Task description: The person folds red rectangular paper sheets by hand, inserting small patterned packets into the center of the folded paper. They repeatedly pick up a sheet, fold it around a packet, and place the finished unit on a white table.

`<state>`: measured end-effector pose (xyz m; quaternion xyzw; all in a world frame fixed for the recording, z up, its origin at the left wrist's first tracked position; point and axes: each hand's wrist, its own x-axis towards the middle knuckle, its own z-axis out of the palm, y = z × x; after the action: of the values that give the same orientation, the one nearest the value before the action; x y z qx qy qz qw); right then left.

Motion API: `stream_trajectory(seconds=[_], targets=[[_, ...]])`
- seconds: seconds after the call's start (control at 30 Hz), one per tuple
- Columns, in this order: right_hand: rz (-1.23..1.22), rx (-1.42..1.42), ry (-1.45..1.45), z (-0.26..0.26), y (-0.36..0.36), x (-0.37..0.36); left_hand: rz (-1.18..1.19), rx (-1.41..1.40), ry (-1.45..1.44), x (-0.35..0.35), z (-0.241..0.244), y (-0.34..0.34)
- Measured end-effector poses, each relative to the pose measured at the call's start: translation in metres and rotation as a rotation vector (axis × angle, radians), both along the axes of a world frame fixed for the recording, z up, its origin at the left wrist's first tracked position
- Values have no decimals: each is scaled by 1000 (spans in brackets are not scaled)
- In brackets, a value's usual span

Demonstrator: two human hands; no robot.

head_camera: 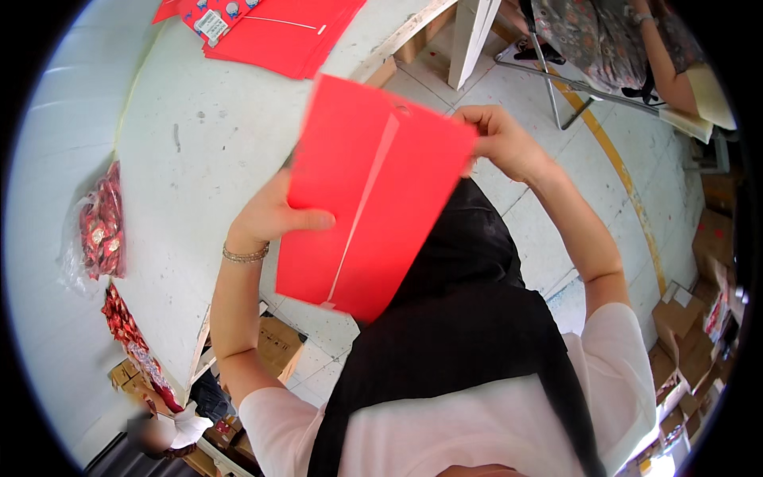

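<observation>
A flat red paper packet [340, 173], perhaps a folded bag, is held tilted above my lap. A narrow pale strip runs along its face, and a small round hole or cutout shows near the upper edge. My left hand [277, 208] grips the packet's left side, thumb on the face and fingers hidden behind. At the upper right corner, my right hand [501, 140] pinches the edge between thumb and fingers. On the white table [179, 197] beyond lies a stack of similar red packets [280, 42], with a patterned, labelled piece [211, 21] on its left.
Clear plastic bags of red wrapped items [104, 229] lie at the table's left side, with more red pieces [134, 340] nearer. Another person [173, 426] is at lower left, and a seated person [602, 47] at upper right. Cardboard boxes [679, 316] line the right.
</observation>
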<state>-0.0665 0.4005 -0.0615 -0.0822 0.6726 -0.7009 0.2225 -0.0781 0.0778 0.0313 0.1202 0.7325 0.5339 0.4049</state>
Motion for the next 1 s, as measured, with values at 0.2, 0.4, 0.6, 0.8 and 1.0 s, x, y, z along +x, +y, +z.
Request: stream_trajectory(seconds=[0.2, 0.4, 0.6, 0.8, 1.0], targets=[[-350, 456, 483, 22, -38, 36, 359, 127, 286, 11, -14, 23], [-156, 133, 427, 18, -74, 41, 496, 523, 218, 61, -35, 77], [-311, 562, 592, 34, -63, 48, 421, -109, 904, 90, -41, 68], [-165, 923, 589, 35, -62, 51, 148, -183, 1558, 101, -10, 51], [228, 996, 543, 51, -84, 45, -718, -587, 1596, 85, -11, 62]])
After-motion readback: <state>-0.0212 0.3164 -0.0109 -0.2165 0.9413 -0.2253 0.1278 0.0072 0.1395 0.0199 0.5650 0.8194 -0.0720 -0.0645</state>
